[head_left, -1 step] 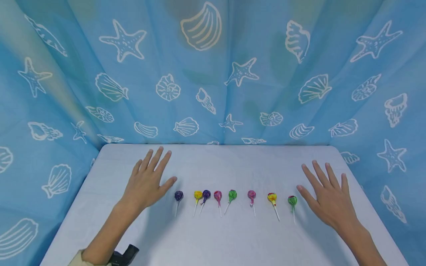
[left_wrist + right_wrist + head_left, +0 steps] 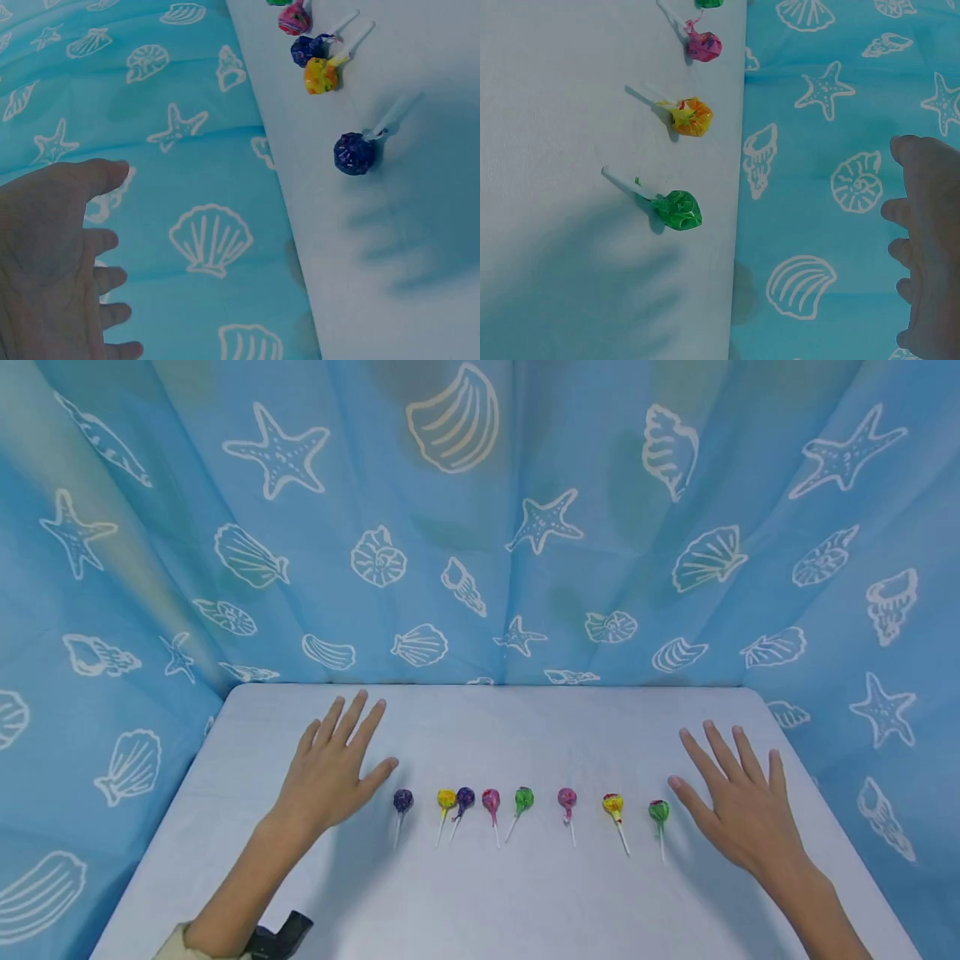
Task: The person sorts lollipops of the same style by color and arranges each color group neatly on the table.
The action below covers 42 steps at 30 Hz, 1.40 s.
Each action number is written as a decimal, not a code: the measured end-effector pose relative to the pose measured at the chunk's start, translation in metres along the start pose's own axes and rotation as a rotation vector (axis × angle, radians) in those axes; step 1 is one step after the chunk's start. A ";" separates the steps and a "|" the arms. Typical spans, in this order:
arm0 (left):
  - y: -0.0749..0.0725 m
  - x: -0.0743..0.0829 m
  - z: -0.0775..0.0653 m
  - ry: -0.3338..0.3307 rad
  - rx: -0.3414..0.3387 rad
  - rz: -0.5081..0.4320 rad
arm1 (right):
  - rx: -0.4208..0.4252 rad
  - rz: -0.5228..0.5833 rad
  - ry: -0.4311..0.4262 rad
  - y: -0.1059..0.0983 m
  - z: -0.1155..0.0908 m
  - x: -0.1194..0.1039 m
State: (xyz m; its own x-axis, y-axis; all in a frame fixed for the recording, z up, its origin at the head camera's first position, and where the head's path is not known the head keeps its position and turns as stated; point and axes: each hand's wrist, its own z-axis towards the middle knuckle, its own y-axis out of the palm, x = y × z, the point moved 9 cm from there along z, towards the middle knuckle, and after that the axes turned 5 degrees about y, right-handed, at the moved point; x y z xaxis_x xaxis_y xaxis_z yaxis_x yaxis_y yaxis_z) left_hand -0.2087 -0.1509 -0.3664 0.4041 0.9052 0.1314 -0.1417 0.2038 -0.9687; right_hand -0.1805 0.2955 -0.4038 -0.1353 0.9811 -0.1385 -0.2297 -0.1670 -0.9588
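Several wrapped lollipops lie in a loose row across the white table, sticks toward the person. My left hand (image 2: 326,777) is held above the table with fingers spread, nearest the dark purple lollipop (image 2: 402,801) at the row's left end. Rightward come a yellow lollipop (image 2: 446,799) close beside another purple lollipop (image 2: 465,798), a pink lollipop (image 2: 491,800), a green lollipop (image 2: 524,798), a second pink lollipop (image 2: 567,798) and a yellow-and-red lollipop (image 2: 612,805). At the right end is a green lollipop (image 2: 658,812); my right hand (image 2: 746,810), fingers spread, hovers beside it. Neither hand holds anything.
A white table (image 2: 480,902) with rounded far corners carries the row. Blue curtain cloth (image 2: 480,527) printed with white shells and starfish hangs behind it and along both sides. On the left forearm sits a black strapped device (image 2: 281,937), near a beige sleeve (image 2: 180,946).
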 end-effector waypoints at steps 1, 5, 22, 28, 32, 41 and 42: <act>0.001 -0.001 0.000 -0.003 -0.002 -0.012 | 0.003 0.003 -0.001 0.000 0.000 0.000; 0.007 -0.007 -0.004 -0.039 0.002 -0.127 | 0.027 0.042 -0.004 -0.003 0.000 -0.002; 0.116 -0.025 -0.030 -0.144 -0.069 -0.706 | 0.031 0.332 0.108 0.004 -0.005 -0.013; 0.122 -0.024 -0.031 -0.160 -0.071 -0.699 | 0.031 0.363 0.123 0.010 -0.007 -0.018; 0.123 -0.024 -0.030 -0.162 -0.060 -0.693 | 0.021 0.391 0.129 0.014 -0.006 -0.025; 0.126 -0.024 -0.029 -0.154 -0.057 -0.671 | -0.016 0.480 0.101 0.031 -0.003 -0.056; 0.126 -0.024 -0.028 -0.152 -0.054 -0.672 | -0.021 0.495 0.094 0.033 -0.003 -0.060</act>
State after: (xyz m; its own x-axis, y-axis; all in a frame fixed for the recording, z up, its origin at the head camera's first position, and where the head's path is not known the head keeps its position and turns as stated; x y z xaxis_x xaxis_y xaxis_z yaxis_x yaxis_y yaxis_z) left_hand -0.2110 -0.1575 -0.4975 0.2571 0.6323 0.7309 0.1417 0.7234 -0.6757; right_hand -0.1776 0.2312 -0.4282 -0.1355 0.7897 -0.5984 -0.1409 -0.6131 -0.7773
